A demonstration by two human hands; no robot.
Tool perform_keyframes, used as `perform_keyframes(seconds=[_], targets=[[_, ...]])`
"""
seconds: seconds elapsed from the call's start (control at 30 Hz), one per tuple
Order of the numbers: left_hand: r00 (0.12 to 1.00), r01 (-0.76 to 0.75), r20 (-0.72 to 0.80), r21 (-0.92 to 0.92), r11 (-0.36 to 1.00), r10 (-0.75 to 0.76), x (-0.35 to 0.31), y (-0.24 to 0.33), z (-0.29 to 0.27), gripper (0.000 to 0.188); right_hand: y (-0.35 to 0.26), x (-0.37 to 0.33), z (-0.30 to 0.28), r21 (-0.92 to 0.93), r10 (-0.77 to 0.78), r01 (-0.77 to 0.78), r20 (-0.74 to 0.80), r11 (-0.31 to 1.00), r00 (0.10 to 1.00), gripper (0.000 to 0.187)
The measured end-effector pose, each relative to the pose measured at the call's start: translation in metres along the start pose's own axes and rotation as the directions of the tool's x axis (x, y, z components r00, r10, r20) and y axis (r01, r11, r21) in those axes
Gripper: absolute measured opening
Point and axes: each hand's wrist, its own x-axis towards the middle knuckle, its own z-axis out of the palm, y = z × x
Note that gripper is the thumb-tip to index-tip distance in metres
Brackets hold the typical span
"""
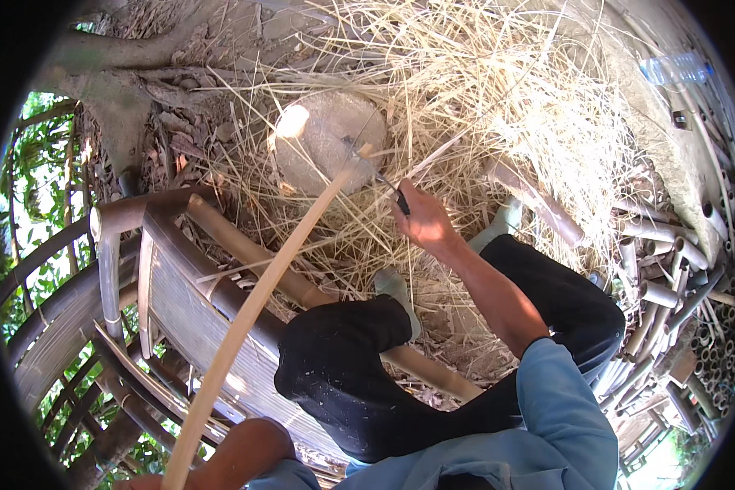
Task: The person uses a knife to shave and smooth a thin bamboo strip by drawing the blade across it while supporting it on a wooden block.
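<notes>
From the head view, your right hand (423, 219) is clenched on the dark handle of a knife (381, 181), its blade meeting the far tip of a long bamboo strip (257, 306) just over a round stone block (328, 149). The strip runs from that tip down across the bamboo bench (180, 310) toward your left hand (151, 482), which sits at the lower edge; its grip is cut off by the frame, so you cannot tell whether it is closed around the strip.

Judge the strip as light, thin and springy: it already bows along its length. It likely splits easily along the grain, with sharp edges. Hold it low and flat, fingers clear of the blade's line. Pale shavings (482, 90) cover the ground; cut bamboo tubes (670, 278) lie stacked to your right.
</notes>
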Motion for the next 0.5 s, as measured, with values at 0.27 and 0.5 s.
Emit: perform_keyframes(seconds=[0.27, 0.5], targets=[[0.951, 0.229, -0.206, -0.034, 0.973, -0.231, 0.031, 0.011, -0.1, 0.038, 0.004, -0.01, 0.011, -0.188, -0.387, 0.345, -0.271, 0.919, 0.882, 0.032], [0.891, 0.333, -0.24, -0.237, 0.913, -0.387, 0.047, 0.027, -0.134, 0.035, 0.001, -0.012, 0.006, -0.136, -0.304, 0.279, -0.228, 0.951, 0.925, 0.03]])
